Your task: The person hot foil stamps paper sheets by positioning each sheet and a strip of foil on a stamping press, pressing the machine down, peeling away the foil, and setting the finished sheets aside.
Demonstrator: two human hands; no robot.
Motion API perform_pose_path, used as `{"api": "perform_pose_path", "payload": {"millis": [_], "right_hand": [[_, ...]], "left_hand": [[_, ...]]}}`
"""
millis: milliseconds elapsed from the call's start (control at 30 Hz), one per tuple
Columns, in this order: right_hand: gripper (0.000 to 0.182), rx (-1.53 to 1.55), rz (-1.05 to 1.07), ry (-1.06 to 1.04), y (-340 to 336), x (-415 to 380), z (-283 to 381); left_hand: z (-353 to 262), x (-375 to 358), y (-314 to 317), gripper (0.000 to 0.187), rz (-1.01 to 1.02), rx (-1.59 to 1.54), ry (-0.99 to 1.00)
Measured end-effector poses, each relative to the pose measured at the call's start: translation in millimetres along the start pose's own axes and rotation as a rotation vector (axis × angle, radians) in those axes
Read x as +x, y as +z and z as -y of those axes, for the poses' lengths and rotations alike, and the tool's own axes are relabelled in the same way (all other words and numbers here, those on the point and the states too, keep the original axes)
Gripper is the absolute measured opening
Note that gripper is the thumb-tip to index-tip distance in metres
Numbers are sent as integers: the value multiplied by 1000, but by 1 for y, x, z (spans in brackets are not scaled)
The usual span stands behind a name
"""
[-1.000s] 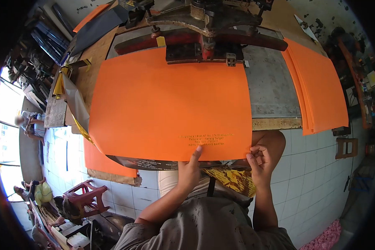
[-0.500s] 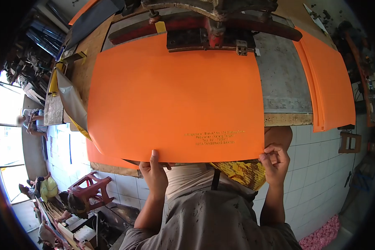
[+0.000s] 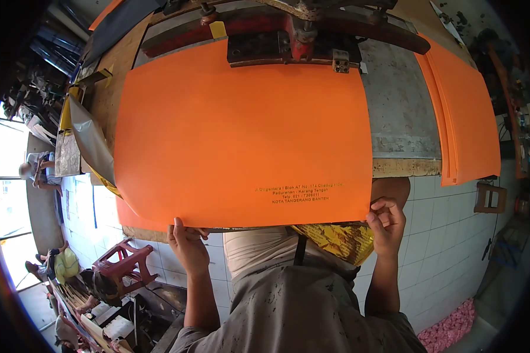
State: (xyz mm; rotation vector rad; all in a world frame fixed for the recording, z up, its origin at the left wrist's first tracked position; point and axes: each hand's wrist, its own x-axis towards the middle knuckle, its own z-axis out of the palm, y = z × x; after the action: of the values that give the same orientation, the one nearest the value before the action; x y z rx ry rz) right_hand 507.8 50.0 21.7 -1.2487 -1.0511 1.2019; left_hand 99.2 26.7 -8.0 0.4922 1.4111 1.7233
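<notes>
Taking the sheet's middle as the clock's centre, one red stool (image 3: 123, 265) stands at 7 to 8. The left hand (image 3: 189, 250), at 7, pinches the near edge, thumb on top. The one large orange sheet (image 3: 235, 129) lies at 1 from that hand and at 11 from the right, its long axis running 9 to 3. One press (image 3: 301, 44) sits at 12 to 1, over the far edge. Four lines of print (image 3: 300, 193) lie toward 5, nearer the right hand (image 3: 387, 228), which grips the near corner. One orange stack (image 3: 468, 117) is at 3 (its sheets overlap too closely to count).
</notes>
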Motion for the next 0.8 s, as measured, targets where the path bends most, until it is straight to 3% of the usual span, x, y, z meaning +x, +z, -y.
{"api": "perform_pose_path", "payload": {"millis": [67, 267, 800], "right_hand": [[19, 40, -6, 21, 1, 0, 3], [20, 127, -13, 20, -1, 0, 9], [19, 91, 12, -2, -7, 2, 3]], "left_hand": [[0, 1, -4, 26, 35, 11, 74], [-17, -3, 7, 25, -107, -3, 36], [-11, -1, -4, 22, -27, 89, 53]]}}
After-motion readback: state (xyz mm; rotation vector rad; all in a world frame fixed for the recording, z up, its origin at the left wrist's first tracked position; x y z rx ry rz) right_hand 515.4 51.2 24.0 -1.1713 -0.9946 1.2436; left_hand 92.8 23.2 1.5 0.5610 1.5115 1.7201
